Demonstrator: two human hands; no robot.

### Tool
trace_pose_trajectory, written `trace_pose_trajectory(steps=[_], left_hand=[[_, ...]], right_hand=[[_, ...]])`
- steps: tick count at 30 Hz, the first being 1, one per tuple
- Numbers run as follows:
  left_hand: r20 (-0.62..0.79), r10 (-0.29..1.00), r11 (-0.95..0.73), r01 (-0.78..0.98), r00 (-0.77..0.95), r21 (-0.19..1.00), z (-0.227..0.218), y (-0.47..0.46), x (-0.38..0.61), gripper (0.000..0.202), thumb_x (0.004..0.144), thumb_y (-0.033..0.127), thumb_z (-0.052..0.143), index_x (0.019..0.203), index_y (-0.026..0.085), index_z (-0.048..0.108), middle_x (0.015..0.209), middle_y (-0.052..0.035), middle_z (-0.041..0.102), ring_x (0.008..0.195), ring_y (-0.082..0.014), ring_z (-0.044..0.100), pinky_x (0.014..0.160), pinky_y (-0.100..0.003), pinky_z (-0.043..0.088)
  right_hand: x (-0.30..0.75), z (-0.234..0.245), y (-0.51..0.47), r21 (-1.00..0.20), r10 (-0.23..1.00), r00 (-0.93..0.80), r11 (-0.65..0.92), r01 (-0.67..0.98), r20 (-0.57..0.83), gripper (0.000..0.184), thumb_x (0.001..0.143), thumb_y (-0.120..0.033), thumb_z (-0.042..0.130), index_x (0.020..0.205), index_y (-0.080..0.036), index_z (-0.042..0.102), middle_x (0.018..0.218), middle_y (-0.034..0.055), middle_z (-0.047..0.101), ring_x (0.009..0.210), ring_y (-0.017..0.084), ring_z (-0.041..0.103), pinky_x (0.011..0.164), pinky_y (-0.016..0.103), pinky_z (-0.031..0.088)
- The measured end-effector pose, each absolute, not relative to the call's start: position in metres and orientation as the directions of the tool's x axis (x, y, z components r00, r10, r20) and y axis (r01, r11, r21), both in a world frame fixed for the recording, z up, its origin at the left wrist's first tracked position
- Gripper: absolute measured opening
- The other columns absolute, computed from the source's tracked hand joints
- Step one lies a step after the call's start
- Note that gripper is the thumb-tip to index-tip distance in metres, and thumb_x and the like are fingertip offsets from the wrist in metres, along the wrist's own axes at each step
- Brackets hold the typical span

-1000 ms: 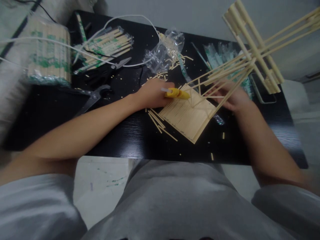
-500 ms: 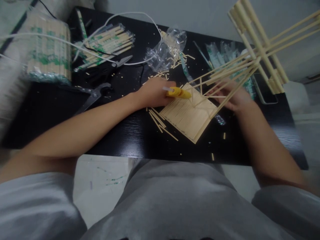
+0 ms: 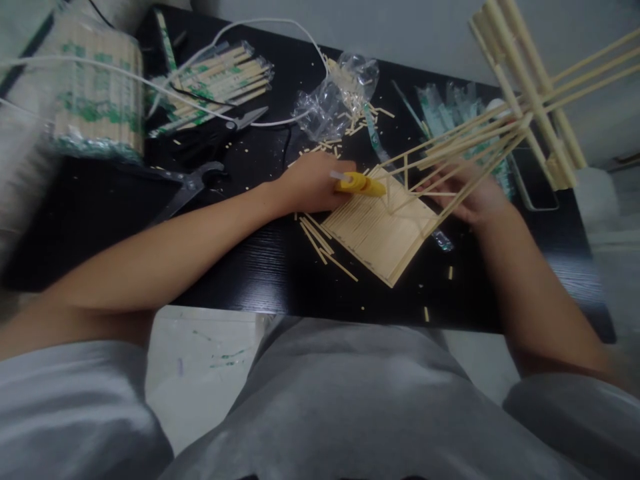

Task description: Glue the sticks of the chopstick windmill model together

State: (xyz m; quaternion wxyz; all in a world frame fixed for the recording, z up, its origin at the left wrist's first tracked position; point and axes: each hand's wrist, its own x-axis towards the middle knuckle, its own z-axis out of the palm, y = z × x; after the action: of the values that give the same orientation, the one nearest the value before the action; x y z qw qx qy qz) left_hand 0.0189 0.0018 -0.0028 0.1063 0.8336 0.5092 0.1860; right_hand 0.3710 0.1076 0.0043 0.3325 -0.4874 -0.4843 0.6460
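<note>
My left hand [image 3: 317, 185] is closed around a yellow hot glue gun [image 3: 369, 186], a pale glue stick poking from its back end. The gun's nozzle end is by the thin struts of a wooden stick frame [image 3: 539, 110]. This frame leans up to the right, with thicker chopsticks crossing at its top. My right hand [image 3: 473, 193] is behind the slanted legs, fingers curled round the lower struts and partly hidden by them. Under the struts lies a flat panel of sticks laid side by side [image 3: 395, 250], its near corner towards me.
A wrapped chopstick bundle [image 3: 97, 100] stands at the left, with more wrapped chopsticks [image 3: 220, 83] behind. Pliers [image 3: 185, 190] and scissors [image 3: 245, 120] lie nearby. Cut pieces, clear plastic [image 3: 325, 110], green-printed wrappers [image 3: 445, 110] and a phone [image 3: 535, 180] are further back. A white cable crosses the left.
The view has shifted slightly, so everything sits a little further right. Both hands, the glue gun and the frame keep nearly the same positions relative to each other.
</note>
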Motion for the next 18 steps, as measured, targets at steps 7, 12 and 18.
trace_pose_trajectory(steps=[7, 12, 18], left_hand=[[0.17, 0.9, -0.435, 0.82, 0.401, 0.371, -0.0015, 0.0023, 0.0198, 0.028, 0.1, 0.043, 0.069, 0.118, 0.027, 0.082, 0.102, -0.0097, 0.081, 0.111, -0.035, 0.08, 0.099, -0.045, 0.055], [0.193, 0.898, -0.441, 0.805, 0.396, 0.397, -0.0025, 0.0018, 0.0202, 0.026, 0.099, 0.042, 0.07, 0.116, 0.027, 0.082, 0.1, -0.0082, 0.081, 0.11, -0.0346, 0.081, 0.099, -0.046, 0.056], [0.174, 0.903, -0.43, 0.812, 0.394, 0.394, -0.0009, 0.0009, 0.0209, 0.027, 0.099, 0.042, 0.071, 0.118, 0.027, 0.083, 0.101, -0.0092, 0.081, 0.109, -0.0353, 0.081, 0.098, -0.046, 0.056]], right_hand=[[0.372, 0.0004, 0.1098, -0.95, 0.913, -0.267, -0.313, 0.025, -0.308, 0.02, 0.111, -0.015, 0.085, 0.095, -0.025, 0.076, 0.079, 0.0002, 0.074, 0.07, 0.015, 0.071, 0.088, 0.029, 0.074], [0.3722, 0.0001, 0.1103, -0.951, 0.904, -0.3, -0.305, 0.045, -0.304, 0.017, 0.111, -0.021, 0.088, 0.098, -0.026, 0.08, 0.075, -0.0018, 0.07, 0.066, 0.016, 0.068, 0.09, 0.032, 0.075], [0.3728, 0.0025, 0.1114, -0.946, 0.909, -0.265, -0.322, 0.046, -0.322, 0.021, 0.11, -0.012, 0.081, 0.093, -0.025, 0.079, 0.076, -0.0002, 0.072, 0.067, 0.016, 0.069, 0.091, 0.035, 0.074]])
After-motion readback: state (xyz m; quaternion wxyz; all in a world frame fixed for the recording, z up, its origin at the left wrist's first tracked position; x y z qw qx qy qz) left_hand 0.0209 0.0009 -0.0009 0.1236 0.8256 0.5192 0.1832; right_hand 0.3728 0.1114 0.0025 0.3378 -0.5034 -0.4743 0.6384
